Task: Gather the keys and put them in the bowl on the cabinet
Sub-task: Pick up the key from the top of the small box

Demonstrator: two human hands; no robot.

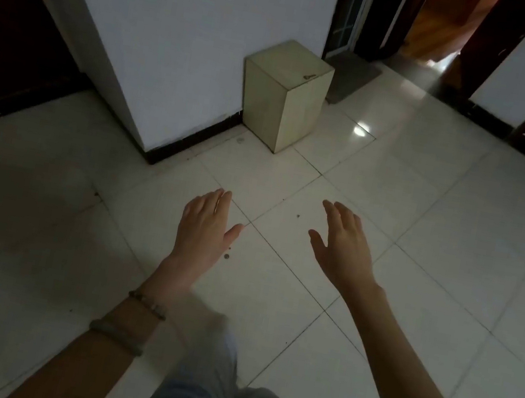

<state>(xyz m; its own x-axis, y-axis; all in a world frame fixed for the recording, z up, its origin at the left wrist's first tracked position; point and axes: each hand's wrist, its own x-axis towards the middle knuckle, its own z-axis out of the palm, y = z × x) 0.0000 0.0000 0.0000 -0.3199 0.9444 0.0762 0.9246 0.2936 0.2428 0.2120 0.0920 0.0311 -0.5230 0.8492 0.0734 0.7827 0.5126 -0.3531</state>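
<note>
So from where I'm standing: dark door [11, 28] on the far left, then the white wall [185, 29] corner with that little beige box [285, 98] tucked against it. There's a small dark thing lying on top of the box near its right edge, looks like a key [308, 76] to me, but it's too tiny to swear by. The left hand [206, 224], bracelets on that wrist, is held out flat over the floor [423, 225], fingers together, nothing in it. The right hand [342, 243] is the same deal, fingers loosely spread and empty. Both are well short of the box. No bowl or cabinet anywhere in sight. What worries me: it's pretty dim, the key sits close to the edge, and a sloppy grab could knock it onto the tiles. It could also be just one of several keys, so others might get missed.
</note>
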